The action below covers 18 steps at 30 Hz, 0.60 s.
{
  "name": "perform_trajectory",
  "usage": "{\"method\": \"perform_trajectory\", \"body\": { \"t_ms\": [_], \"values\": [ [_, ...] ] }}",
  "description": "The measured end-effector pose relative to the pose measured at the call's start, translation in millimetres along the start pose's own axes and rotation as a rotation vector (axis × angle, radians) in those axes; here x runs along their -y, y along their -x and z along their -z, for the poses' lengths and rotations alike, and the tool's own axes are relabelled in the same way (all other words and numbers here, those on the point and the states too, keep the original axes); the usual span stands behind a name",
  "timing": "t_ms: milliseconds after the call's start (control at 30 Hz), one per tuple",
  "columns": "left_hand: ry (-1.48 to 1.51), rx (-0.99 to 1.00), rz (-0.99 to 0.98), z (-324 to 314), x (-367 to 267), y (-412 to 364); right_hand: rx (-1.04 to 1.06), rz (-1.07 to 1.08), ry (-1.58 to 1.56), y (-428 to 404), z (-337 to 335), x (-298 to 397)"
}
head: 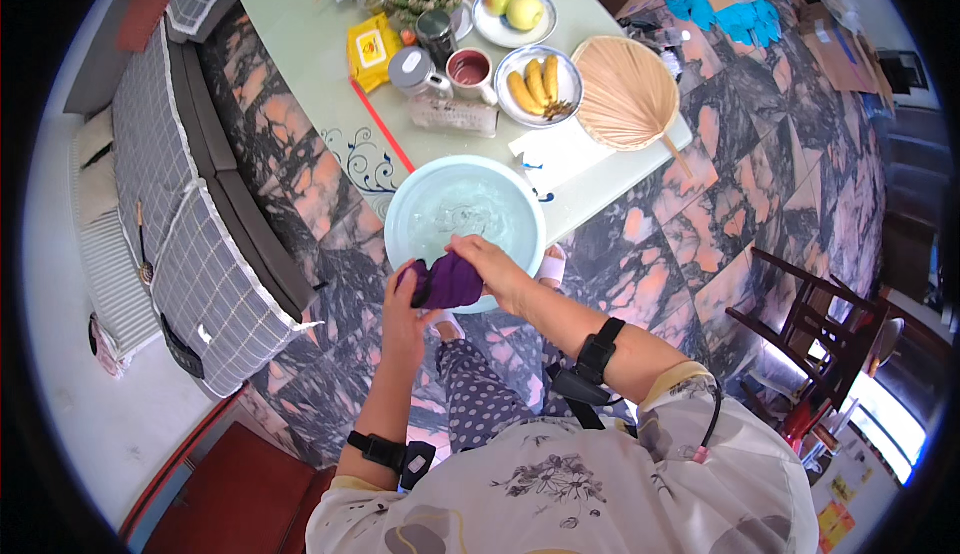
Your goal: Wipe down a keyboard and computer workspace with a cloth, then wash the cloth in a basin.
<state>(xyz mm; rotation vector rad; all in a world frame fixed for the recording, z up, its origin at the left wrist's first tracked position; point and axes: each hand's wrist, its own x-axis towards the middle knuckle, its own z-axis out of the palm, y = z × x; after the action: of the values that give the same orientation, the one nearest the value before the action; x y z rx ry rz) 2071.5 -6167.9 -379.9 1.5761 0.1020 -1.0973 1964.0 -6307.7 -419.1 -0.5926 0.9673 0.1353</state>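
Both of my hands hold a bunched dark purple cloth (454, 281) over the near rim of a pale blue plastic basin (536, 216). My left hand (406, 321) grips the cloth's left end, where a blackish part shows. Across its right end lies my right hand (491, 269), fingers over the top. Water (457, 216) with ripples stands in the basin, which rests at the table's near edge. How the cloth is folded inside my grip is hidden.
The pale green table (300, 51) carries a palm-leaf fan (626, 92), a plate of bananas (536, 85), a plate of apples (517, 13), a mug (470, 72), a lidded jug (412, 70) and yellow wipes (371, 51). A covered sofa (217, 276) stands left, a wooden chair (814, 321) right.
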Motion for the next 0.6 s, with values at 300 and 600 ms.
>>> {"method": "perform_trajectory", "body": {
  "t_ms": [300,600],
  "values": [
    [0.057,-0.064,0.242,-6.1,-37.0,39.8,-0.021,0.63,0.568,88.2,-1.5,11.1],
    [-0.539,0.67,0.381,-40.3,-41.5,59.4,-0.824,0.818,0.394,211.0,13.6,-71.3]
  ]
}}
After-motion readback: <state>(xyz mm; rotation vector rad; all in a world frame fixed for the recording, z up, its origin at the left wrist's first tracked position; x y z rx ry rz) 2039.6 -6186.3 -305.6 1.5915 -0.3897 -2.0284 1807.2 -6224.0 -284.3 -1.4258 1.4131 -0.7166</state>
